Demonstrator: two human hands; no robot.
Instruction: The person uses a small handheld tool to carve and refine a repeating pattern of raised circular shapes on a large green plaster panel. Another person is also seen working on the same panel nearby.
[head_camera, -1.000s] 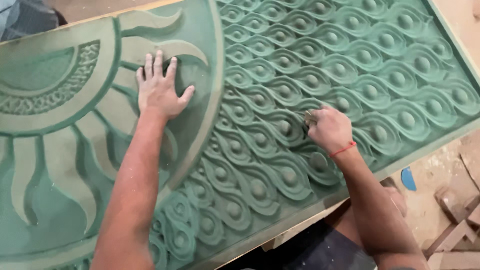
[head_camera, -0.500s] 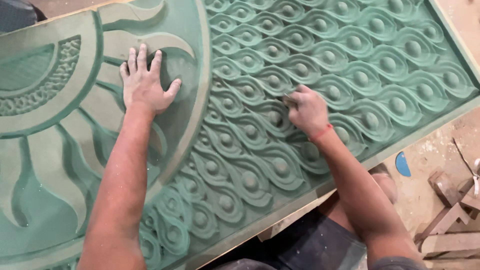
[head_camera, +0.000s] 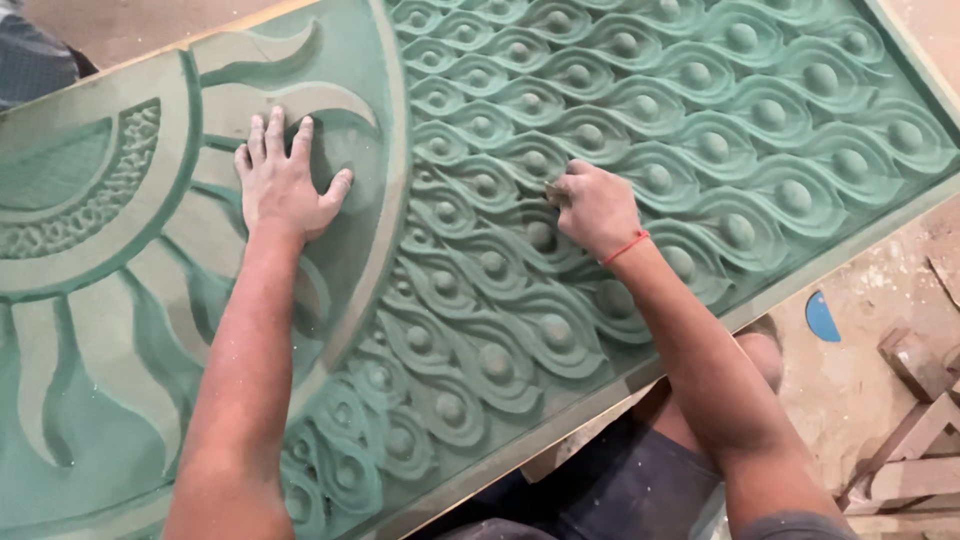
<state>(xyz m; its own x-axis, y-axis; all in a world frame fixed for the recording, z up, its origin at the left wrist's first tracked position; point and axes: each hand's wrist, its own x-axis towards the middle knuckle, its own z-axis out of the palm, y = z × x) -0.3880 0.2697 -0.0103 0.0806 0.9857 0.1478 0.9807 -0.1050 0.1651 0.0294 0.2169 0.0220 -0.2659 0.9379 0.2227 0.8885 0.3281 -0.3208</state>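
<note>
Green carved panel (head_camera: 620, 110): left hand (head_camera: 285, 180) flat, fingers spread; right hand (head_camera: 598, 208) fingers curled, contents unclear.

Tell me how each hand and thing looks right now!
left hand: flat, fingers spread, pressing on the panel's sun carving.
right hand: curled shut on a small piece, hard to tell what, against the scale pattern.
green carved panel: lying flat, dusty.
red thread: tied round the right wrist.
wooden scraps: lying on the floor.
</note>
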